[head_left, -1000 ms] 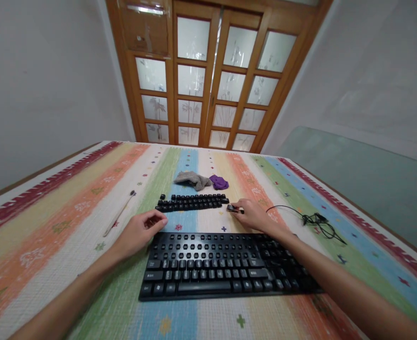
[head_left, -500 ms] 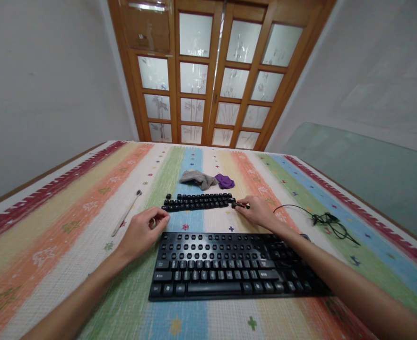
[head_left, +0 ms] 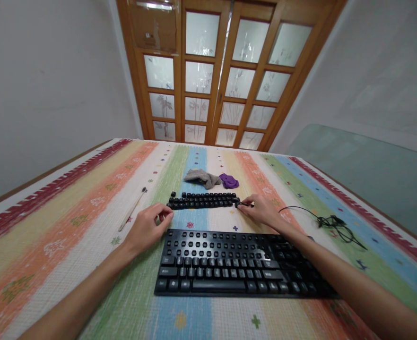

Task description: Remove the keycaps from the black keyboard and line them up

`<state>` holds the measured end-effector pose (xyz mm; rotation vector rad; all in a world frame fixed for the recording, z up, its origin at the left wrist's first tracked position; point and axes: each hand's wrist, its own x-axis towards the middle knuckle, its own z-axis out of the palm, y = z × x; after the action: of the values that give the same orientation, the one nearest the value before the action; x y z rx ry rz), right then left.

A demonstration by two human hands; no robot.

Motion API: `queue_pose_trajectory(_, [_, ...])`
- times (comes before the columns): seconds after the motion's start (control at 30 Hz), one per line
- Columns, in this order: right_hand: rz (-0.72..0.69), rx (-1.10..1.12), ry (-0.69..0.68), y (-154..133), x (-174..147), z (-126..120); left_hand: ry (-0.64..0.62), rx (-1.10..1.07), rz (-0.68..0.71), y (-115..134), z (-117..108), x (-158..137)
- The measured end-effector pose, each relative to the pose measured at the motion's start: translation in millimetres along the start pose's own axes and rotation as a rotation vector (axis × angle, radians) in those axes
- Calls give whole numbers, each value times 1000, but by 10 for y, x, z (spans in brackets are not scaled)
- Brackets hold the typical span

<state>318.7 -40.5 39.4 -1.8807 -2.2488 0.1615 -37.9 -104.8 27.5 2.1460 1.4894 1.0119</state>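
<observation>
Detached black keycaps (head_left: 204,203) lie in rows on the striped tablecloth, beyond a black keyboard (head_left: 219,272) whose upper rows show bare key stems. My left hand (head_left: 151,223) rests by the left end of the lowest keycap row, thumb and fingers curled together at the tips; what is between them, if anything, is hidden. At the other end of the rows, my right hand (head_left: 258,209) pinches a dark keycap (head_left: 246,204), partly covered by the fingers. My right forearm passes over the keyboard's right side and hides part of it.
Past the keycaps lie a crumpled grey cloth (head_left: 203,178) and a purple cloth (head_left: 229,181). A thin brush (head_left: 132,210) lies to the left. The coiled black cable (head_left: 336,224) is on the right. Wooden glazed doors (head_left: 215,75) stand beyond the table.
The whole scene has shifted slightly right in view. Both hands stay at the two ends of the keycap rows, with hardly any movement relative to them.
</observation>
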Motion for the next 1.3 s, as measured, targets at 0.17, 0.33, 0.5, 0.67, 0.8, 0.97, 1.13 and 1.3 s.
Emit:
queue_pose_trajectory(0.17, [-16,-25,-4,5,30,-21,3,8,8,13,-7,1])
queue_pose_trajectory(0.33, [-38,-45,-10,19,11,-13,0,20,18,-10,0,-9])
queue_pose_trajectory(0.5, [-36,-55,-28,3,-9,-10,-21,43,56,-33,20,-16])
queue_pose_trajectory(0.67, [-44,-57,-23,-44,4,6,-26,64,76,-34,30,-21])
queue_pose_trajectory(0.8, [-47,-44,-9,-38,22,20,-29,59,65,-21,21,-20])
queue_pose_trajectory(0.97, [-36,250,48,-29,-26,-59,-28,54,85,-51,19,-18])
queue_pose_trajectory(1.13, [104,1235,-103,-297,-216,-208,-51,56,91,-58,22,-20])
queue_pose_trajectory(1.3, [193,1596,-261,-672,-390,-303,-76,25,98,14,1,-27])
